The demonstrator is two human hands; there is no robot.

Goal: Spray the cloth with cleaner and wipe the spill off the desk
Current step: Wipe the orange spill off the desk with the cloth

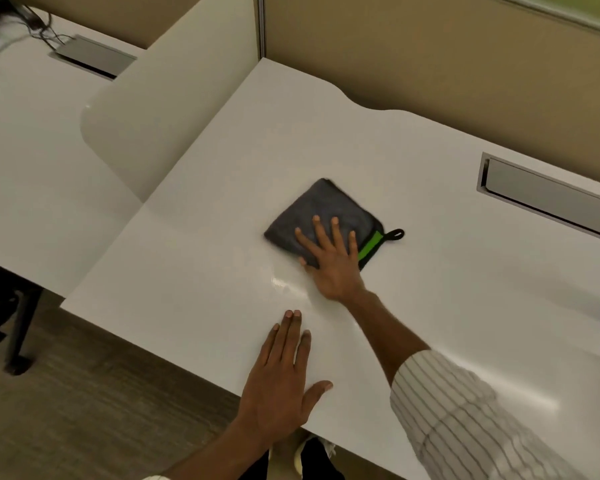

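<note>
My right hand [333, 261] lies flat and open, fingers spread, pressing down on a folded dark grey microfibre cloth [321, 216]; it pins the cloth rather than gripping it. My left hand [281, 379] is also flat and open, palm down on the bare white desk [430, 161] near its front edge, holding nothing, seemingly bracing me.

The cloth sits near the middle of the desk, with a green stripe [368, 249] along one edge and a small black hanging loop [396, 234] poking out to the right. Just in front of the cloth, between my two hands, a glossy wet patch [284, 285] catches the light; I take this for the spill or the streak left by wiping.

No spray bottle is in view, so I judge spraying is done and wiping is in hand. The next move calls for drawing the cloth back over the wet sheen with even downward pressure.

Further out: a recessed grey cable tray [548, 199], beige partition panels [430, 46], and a neighbouring desk [32, 140].
</note>
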